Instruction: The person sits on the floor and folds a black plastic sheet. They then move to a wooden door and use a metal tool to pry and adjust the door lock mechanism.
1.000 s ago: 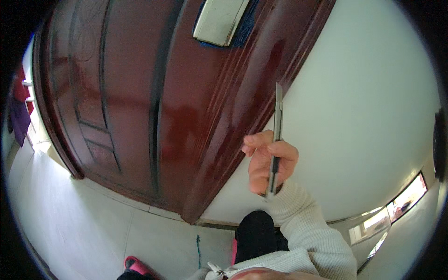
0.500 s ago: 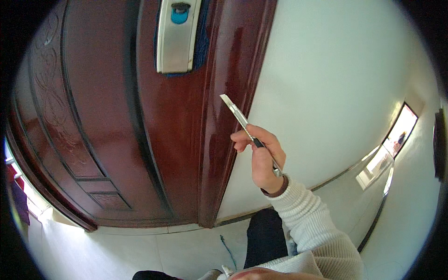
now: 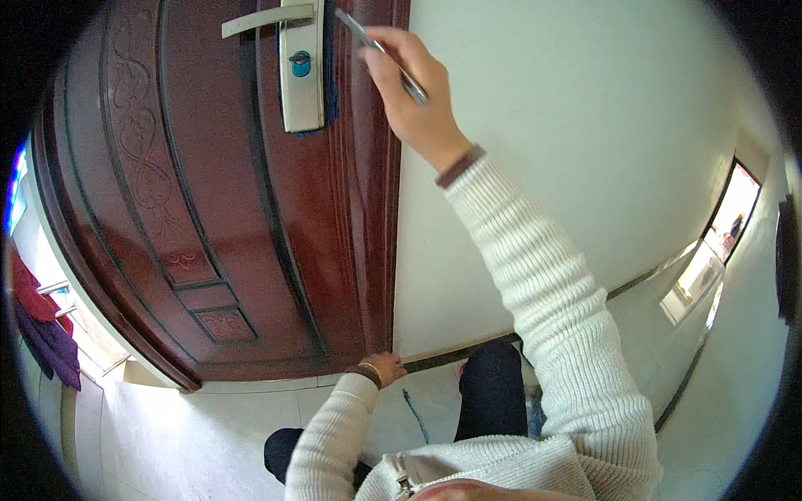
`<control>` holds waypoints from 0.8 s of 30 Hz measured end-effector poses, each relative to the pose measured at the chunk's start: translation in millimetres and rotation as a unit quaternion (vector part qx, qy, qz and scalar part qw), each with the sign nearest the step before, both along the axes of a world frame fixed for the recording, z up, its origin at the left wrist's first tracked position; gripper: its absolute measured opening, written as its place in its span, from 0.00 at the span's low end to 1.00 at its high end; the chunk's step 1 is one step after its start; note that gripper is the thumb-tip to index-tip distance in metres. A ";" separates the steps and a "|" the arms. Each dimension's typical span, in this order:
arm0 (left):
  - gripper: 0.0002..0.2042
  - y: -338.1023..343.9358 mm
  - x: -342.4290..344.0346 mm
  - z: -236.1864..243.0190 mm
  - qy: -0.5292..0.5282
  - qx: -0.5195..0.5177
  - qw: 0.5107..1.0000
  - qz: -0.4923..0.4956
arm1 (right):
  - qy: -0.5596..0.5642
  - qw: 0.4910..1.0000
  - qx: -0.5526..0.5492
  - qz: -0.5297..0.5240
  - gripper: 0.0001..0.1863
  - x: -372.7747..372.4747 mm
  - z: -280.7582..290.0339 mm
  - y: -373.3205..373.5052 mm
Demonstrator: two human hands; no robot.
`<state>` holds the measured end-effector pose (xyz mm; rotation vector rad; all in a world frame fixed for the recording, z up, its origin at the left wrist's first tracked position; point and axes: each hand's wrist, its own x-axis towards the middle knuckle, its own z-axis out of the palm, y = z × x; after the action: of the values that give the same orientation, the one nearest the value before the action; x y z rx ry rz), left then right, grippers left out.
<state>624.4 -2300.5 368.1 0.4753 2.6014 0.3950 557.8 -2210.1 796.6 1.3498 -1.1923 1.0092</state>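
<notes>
My right hand (image 3: 408, 88) grips a slim silver utility knife (image 3: 415, 90), raised with its tip beside the upper right edge of the silver lock plate (image 3: 305, 100) on the dark red door (image 3: 209, 167). The plate carries a lever handle (image 3: 259, 20) and a keyhole with a blue surround (image 3: 301, 68); dark blue material lines its edge. My left hand (image 3: 386, 367) is low by the bottom corner of the door and frame, fingers apart and slightly bent; whether it touches them I cannot tell.
A white wall (image 3: 535, 125) stands right of the door, with a bright low opening (image 3: 727, 209) farther right. Red and purple cloths (image 3: 46, 334) hang on a rack at the far left. A thin teal strand (image 3: 413, 416) lies on the tiled floor (image 3: 192, 434) near my bent legs.
My right hand has risen with the knife toward the lock plate. My left hand has come into view low by the door. The view has shifted, showing the lever handle.
</notes>
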 end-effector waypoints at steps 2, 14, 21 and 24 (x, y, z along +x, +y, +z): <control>0.25 -23.9 19.7 35.3 0.074 0.032 0.997 0.010 | 0.039 0.999 -0.020 -0.018 0.11 -7.2 28.4 -13.6; 0.27 -69.5 47.2 75.3 -0.018 -0.066 0.997 -0.041 | 0.144 0.976 -0.106 -0.126 0.12 -58.7 94.9 -58.6; 0.28 -118.3 26.1 37.2 0.018 -0.060 0.998 -0.019 | 0.154 0.960 -0.116 -0.205 0.12 -71.9 94.0 -67.2; 0.30 -126.7 27.4 19.1 -0.046 -0.052 0.997 -0.023 | 0.147 0.959 -0.110 -0.216 0.13 -68.7 90.0 -70.7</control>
<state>651.7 -2427.2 387.1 0.4683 2.5021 0.2587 489.1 -2280.8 886.6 0.9650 -1.0517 0.5836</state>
